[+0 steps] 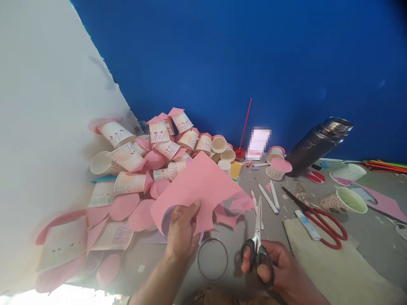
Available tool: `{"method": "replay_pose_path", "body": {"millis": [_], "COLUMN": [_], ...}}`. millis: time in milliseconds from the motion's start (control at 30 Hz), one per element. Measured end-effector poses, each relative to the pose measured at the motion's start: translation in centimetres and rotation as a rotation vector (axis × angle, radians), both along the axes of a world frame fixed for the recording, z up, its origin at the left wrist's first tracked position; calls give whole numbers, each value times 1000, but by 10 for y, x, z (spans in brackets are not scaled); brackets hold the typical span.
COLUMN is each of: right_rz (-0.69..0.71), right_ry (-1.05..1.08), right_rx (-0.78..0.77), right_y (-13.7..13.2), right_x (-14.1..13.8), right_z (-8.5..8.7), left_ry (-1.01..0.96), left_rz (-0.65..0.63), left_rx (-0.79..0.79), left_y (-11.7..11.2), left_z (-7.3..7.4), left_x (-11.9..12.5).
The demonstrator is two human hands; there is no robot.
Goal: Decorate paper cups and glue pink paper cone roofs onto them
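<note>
My left hand (182, 231) grips a sheet of pink paper (197, 186) by its lower edge, thumb on top. Rounded bites are cut out of the sheet's lower side. In my right hand (280, 267) is a pair of scissors (258, 237) with black handles; finger and thumb sit in the loops. The blades point away from me, nearly closed, and stand apart from the paper. Between my hands a thin round ring (213, 259) lies on the table. Jagged pink scraps (227, 216) lie just beyond, right of the sheet.
Decorated paper cups (130, 183) with pink paper pieces are heaped at left. Red-handled scissors (330, 228) and a glue tube (308, 225) lie on a pale cloth (343, 267) at right. White markers (269, 198) and a dark, tilted flask (313, 148) are farther back, before a blue wall (241, 55).
</note>
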State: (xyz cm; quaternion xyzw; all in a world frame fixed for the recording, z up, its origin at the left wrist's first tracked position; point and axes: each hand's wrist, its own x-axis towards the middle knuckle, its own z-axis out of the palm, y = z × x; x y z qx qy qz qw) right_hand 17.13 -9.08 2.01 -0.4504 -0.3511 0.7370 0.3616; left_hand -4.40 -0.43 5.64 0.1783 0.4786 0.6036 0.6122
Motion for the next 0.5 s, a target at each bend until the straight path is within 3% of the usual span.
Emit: {"method": "replay_pose_path", "body": {"millis": [133, 267, 500], "right_rz": [83, 41, -1], "right_ry": [-76, -156, -236], "right_rx": [94, 218, 280], "right_y": [11, 15, 18], "right_x": [-9, -19, -28], "right_z": [0, -7, -11], "left_ry": [-228, -365, -372], "left_rz": [9, 54, 59], "left_rx": [3, -107, -159], "left_y": [7, 8, 3], "left_z": [0, -4, -3], "left_x": [10, 21, 39]}}
